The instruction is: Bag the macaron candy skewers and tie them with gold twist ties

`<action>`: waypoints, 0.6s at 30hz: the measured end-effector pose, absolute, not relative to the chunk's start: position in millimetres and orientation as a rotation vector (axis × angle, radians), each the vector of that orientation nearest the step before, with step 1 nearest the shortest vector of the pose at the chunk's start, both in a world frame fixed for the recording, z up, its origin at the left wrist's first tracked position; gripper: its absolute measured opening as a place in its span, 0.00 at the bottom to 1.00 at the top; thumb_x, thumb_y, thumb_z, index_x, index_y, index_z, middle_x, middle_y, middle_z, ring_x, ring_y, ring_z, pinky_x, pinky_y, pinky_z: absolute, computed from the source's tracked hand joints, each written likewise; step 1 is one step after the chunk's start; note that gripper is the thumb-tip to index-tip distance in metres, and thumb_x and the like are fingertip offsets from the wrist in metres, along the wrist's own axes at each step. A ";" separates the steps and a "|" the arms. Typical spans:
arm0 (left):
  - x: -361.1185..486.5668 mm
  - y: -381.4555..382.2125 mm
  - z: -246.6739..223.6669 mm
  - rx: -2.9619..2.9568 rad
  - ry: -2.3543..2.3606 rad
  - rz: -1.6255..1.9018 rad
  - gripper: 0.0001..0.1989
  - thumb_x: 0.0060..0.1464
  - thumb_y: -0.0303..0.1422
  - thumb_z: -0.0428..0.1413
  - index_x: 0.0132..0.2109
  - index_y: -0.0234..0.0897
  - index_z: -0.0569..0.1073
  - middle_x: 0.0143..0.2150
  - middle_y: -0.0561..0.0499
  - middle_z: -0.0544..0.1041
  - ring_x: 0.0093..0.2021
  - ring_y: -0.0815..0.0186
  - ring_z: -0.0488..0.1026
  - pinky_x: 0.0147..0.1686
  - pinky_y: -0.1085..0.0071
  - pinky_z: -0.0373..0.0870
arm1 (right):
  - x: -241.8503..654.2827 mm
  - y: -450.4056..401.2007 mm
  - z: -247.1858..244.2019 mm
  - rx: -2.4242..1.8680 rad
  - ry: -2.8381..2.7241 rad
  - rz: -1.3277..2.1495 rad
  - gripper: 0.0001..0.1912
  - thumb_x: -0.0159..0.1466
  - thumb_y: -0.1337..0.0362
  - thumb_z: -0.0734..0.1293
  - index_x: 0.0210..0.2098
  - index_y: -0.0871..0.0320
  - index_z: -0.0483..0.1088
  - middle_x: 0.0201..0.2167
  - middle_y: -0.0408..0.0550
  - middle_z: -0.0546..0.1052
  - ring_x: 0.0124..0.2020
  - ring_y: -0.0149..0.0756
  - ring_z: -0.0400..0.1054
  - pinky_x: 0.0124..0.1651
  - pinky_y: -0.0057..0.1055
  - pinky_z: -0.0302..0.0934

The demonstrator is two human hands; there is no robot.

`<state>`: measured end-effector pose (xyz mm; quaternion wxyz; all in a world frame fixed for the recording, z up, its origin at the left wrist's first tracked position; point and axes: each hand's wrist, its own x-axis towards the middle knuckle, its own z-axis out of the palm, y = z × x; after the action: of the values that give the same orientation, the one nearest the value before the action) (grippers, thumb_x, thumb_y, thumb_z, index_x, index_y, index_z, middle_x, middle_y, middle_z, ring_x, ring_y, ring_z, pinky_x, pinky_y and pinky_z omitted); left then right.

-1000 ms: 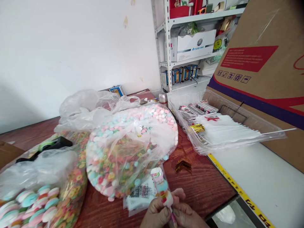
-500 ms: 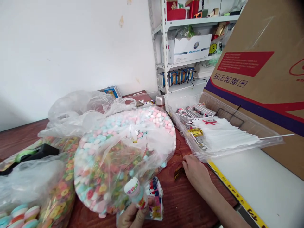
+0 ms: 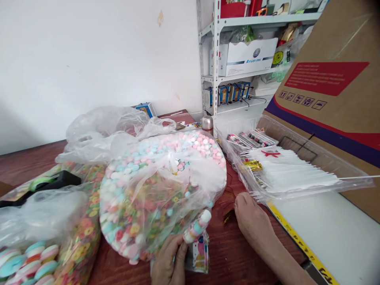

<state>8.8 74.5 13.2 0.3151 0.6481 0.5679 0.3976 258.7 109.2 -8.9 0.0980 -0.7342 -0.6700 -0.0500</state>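
Showing pastel layers, the wrapped candy stick [image 3: 197,226] tilts, white-topped.

Counted one candy stack [image 3: 197,227], one clear tray [image 3: 234,158], one tape dispenser [image 3: 63,180], one silver-capped bottle [image 3: 207,123], one cardboard carton [image 3: 320,43]; white sticks [image 3: 293,170] outran my count.

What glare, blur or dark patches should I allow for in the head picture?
Head view: pale sheen veils parts of the round candy bag; the white sticks look washed out and merge together; fine print on the carton is too soft to read; the extreme upper right corner falls dark.
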 end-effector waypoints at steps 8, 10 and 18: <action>49.2 61.2 11.1 2.564 1.611 0.921 0.14 0.61 0.25 0.46 0.45 0.38 0.75 0.32 0.47 0.76 0.32 0.59 0.72 0.34 0.65 0.70 | 207.6 59.5 5.6 -1.734 -1.907 -0.332 0.11 0.72 0.65 0.57 0.36 0.56 0.68 0.27 0.46 0.76 0.24 0.35 0.71 0.26 0.32 0.52; 59.9 58.4 13.6 2.581 1.608 0.986 0.12 0.62 0.26 0.47 0.43 0.38 0.74 0.29 0.49 0.74 0.29 0.61 0.71 0.31 0.66 0.68 | 195.1 52.1 1.0 -1.643 -1.941 -0.324 0.10 0.71 0.67 0.57 0.36 0.55 0.69 0.26 0.46 0.76 0.23 0.34 0.70 0.26 0.32 0.53; 65.1 51.9 14.6 2.487 1.531 1.254 0.10 0.62 0.26 0.50 0.49 0.37 0.71 0.32 0.49 0.77 0.31 0.63 0.73 0.32 0.69 0.70 | 186.3 40.1 -7.7 -1.401 -1.866 -0.288 0.11 0.72 0.70 0.55 0.46 0.62 0.67 0.28 0.50 0.78 0.24 0.35 0.73 0.25 0.29 0.62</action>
<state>65.1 51.9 14.6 -0.0182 0.7824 0.4815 0.3945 186.3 40.1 -7.7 0.3849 -0.5501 -0.7325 -0.1132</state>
